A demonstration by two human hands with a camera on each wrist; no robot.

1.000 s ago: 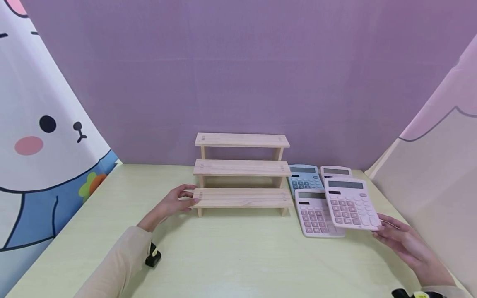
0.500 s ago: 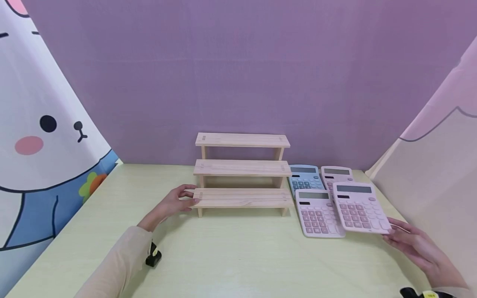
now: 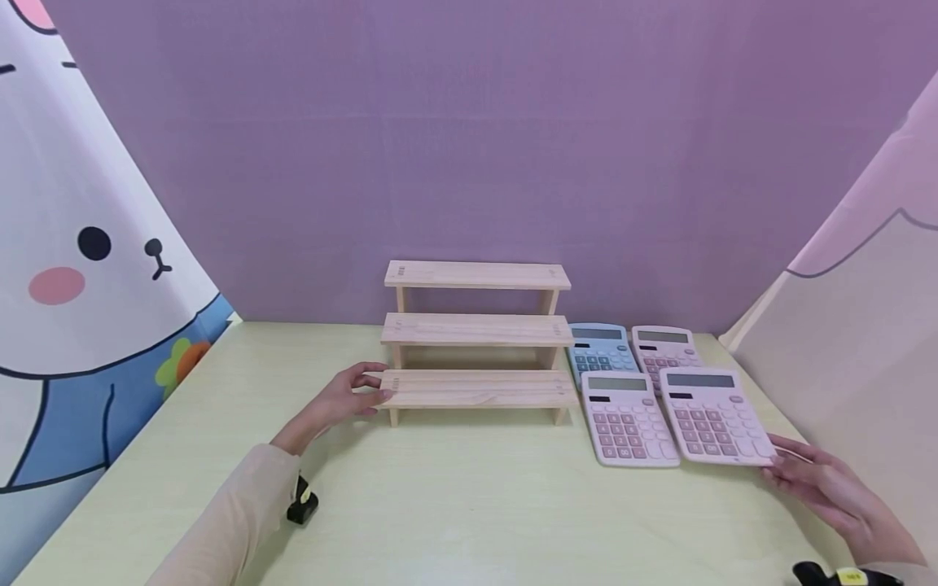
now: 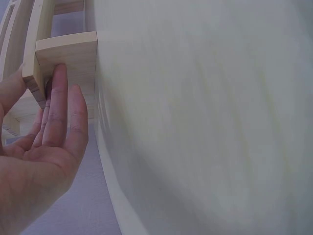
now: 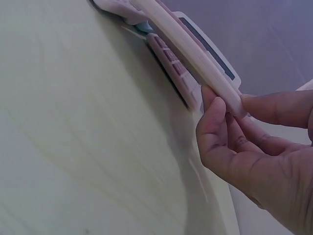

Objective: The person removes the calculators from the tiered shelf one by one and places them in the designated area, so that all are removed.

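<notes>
A three-step wooden display stand (image 3: 476, 389) stands on the table, and my left hand (image 3: 344, 399) holds the left end of its lowest step. In the left wrist view, the thumb lies on one face of the board (image 4: 34, 68) and the fingers reach under it along the side panel. My right hand (image 3: 831, 492) pinches a pink calculator (image 3: 718, 419) by its lower right corner. Seen edge-on in the right wrist view, this calculator (image 5: 195, 54) is tilted above the table, with thumb and fingers on opposite faces.
Next to the stand, a second pink calculator (image 3: 623, 427) lies flat; a blue calculator (image 3: 597, 346) and another pink calculator (image 3: 663, 346) lie behind. A purple backdrop (image 3: 469, 146) closes off the back of the pale table (image 3: 476, 521). Printed cloths hang at both sides.
My right hand has moved right and lower with the pink calculator, uncovering more of the calculators beside and behind it. My left hand stays on the stand's lowest step.
</notes>
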